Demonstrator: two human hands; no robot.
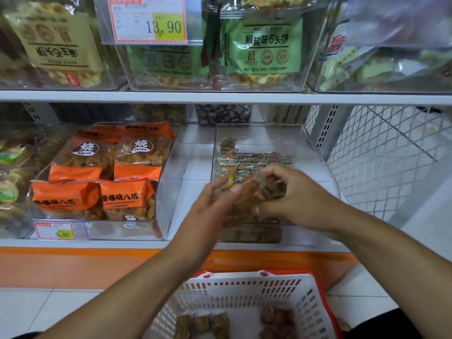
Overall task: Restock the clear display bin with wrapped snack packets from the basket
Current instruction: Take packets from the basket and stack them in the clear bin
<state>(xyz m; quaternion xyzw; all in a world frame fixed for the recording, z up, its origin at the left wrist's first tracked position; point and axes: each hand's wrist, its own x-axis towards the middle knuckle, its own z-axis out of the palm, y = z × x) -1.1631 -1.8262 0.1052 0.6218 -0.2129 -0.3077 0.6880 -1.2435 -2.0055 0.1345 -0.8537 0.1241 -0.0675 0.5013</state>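
The clear display bin (318,152) stands on the lower shelf, open on top, with free room above it under the upper shelf edge (220,97). A wire mesh panel (381,155) closes the right side. Both hands meet over the bin's front part. The right hand (291,192) has its fingers curled around some brown snack packets (252,189); the left hand (215,204) touches them with fingers that look nearly straight, but blur makes this uncertain. Small red-green packets (256,162) lie at the bin's back. Below, the white basket (244,287) holds more brown packets (203,324).
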